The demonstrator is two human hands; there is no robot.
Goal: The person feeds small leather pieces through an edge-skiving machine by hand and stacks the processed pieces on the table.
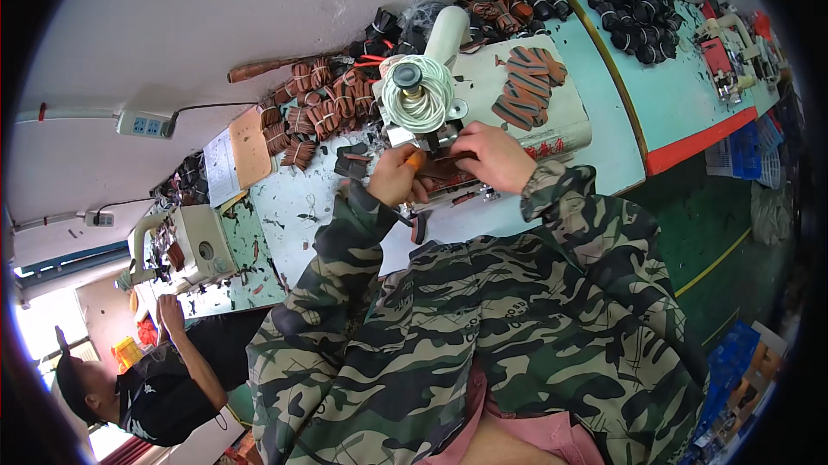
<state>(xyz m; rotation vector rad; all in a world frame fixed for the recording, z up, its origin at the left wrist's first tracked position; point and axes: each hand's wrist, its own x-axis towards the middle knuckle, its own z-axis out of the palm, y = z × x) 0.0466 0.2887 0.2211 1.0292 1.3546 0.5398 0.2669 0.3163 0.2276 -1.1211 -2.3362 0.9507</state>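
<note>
Both hands, left hand [395, 173] and right hand [490, 157], grip closed, pinch the brown leather strip [438, 168] between them.

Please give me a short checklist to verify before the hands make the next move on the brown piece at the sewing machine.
1. Left hand on the brown piece: ok.
2. Right hand on the same piece: ok.
3. Fingers away from the needle: cannot tell, hidden by the hands.
4. Piece lies flat on the sewing machine: cannot tell.
5. Striped brown pieces stacked beside the machine: ok.
</note>
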